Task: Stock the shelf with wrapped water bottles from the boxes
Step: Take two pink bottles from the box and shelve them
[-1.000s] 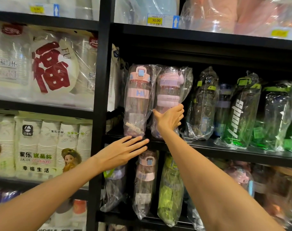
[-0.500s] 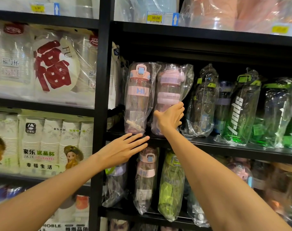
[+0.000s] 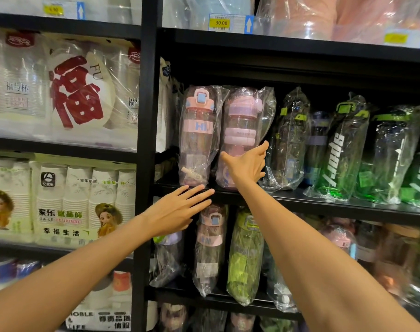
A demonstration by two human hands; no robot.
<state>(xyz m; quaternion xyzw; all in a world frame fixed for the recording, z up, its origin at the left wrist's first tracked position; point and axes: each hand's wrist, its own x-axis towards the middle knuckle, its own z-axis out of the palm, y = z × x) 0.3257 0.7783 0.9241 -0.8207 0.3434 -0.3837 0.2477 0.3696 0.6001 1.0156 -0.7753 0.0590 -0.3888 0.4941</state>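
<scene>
Although both arms reach toward the shelf (image 3: 300,203), the right hand (image 3: 246,167) is the nearer: it lies spread against the lower front of the pink wrapped bottle (image 3: 241,130), thumb left, fingers right, seemingly not clamping it. That bottle stands upright directly ahead of this hand, long axis vertical, in crinkled clear film. Below and left, the left hand (image 3: 177,209) hovers flat, fingers straight, holding nothing, just under the neighbouring pink flip-lid bottle (image 3: 198,133).
</scene>
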